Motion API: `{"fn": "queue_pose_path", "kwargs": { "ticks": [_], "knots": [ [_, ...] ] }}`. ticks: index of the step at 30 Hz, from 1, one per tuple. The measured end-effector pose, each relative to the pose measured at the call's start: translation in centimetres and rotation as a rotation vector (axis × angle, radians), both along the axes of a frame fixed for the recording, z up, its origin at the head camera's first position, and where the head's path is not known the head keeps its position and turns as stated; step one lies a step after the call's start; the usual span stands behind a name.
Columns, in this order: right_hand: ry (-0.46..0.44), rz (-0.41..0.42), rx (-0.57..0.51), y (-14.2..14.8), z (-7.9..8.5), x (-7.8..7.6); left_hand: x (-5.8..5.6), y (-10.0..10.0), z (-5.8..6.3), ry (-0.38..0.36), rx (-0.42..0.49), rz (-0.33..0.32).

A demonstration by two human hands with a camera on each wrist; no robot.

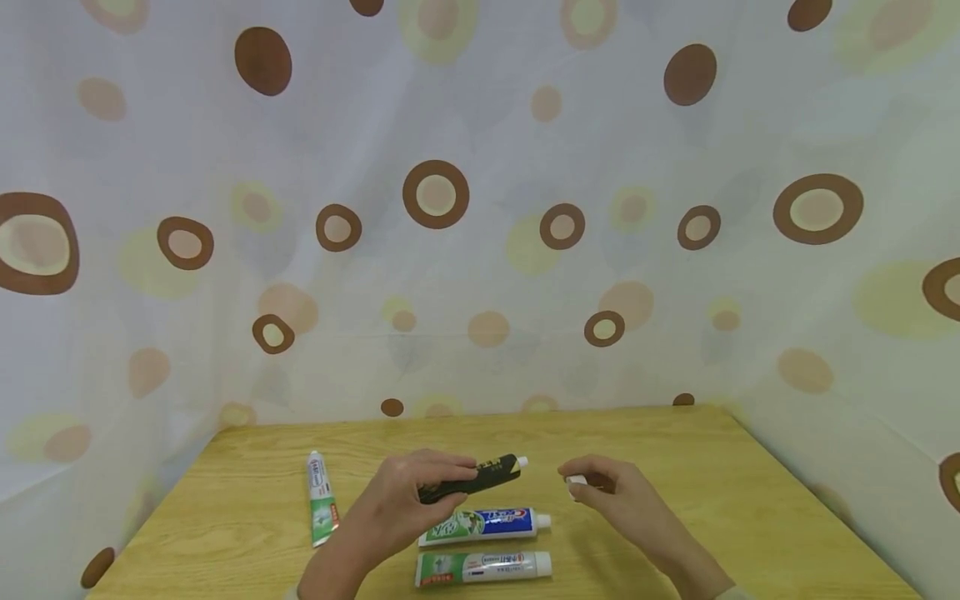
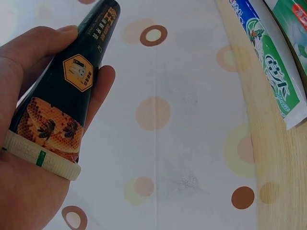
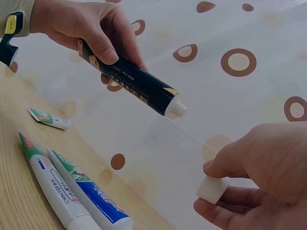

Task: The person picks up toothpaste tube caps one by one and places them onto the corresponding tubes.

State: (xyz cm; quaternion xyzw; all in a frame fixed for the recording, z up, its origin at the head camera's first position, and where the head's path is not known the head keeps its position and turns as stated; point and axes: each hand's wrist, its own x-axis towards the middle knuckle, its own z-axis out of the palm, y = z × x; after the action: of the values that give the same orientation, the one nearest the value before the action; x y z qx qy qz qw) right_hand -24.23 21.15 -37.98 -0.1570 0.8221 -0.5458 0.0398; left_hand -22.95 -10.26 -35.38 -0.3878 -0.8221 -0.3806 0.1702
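A black toothpaste tube is gripped in my left hand, thumb on one side and fingers on the other. Its bare white nozzle points right, toward my other hand. The left wrist view shows a honeycomb picture and a pale crimped end on this tube. Between thumb and fingertips, my right hand pinches a small white cap, a short gap from the nozzle. Both hands are raised above the table.
On the wooden table lie a blue-and-green toothpaste tube and a white-and-green one, side by side, capped ends right. Another white-and-green tube lies at the left. Spotted cloth encloses the back and sides.
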Motion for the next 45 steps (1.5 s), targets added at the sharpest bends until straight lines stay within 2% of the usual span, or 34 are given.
{"fn": "queue_pose_path", "kwargs": {
  "ticks": [7, 12, 21, 32, 39, 45],
  "knots": [
    [0.009, -0.004, -0.029, -0.2, 0.4, 0.0, -0.1, 0.0, 0.0, 0.030, 0.004, -0.021],
    [0.011, 0.005, -0.026, -0.5, 0.8, 0.2, 0.0, 0.1, -0.1, 0.034, 0.011, -0.068],
    [0.048, 0.080, -0.060, -0.9, 1.1, 0.8, 0.2, 0.6, -0.1, 0.025, -0.009, -0.118],
    [0.041, 0.193, -0.086, -1.4, 1.5, 1.5, 0.3, 0.8, -0.4, 0.085, -0.006, -0.176],
    [0.028, 0.206, -0.088, -1.4, 1.6, 1.6, 0.3, 0.8, -0.4, 0.099, -0.013, -0.178],
    [0.023, 0.209, -0.084, -1.4, 1.7, 1.6, 0.3, 0.9, -0.5, 0.136, -0.005, -0.216]
  ]
}}
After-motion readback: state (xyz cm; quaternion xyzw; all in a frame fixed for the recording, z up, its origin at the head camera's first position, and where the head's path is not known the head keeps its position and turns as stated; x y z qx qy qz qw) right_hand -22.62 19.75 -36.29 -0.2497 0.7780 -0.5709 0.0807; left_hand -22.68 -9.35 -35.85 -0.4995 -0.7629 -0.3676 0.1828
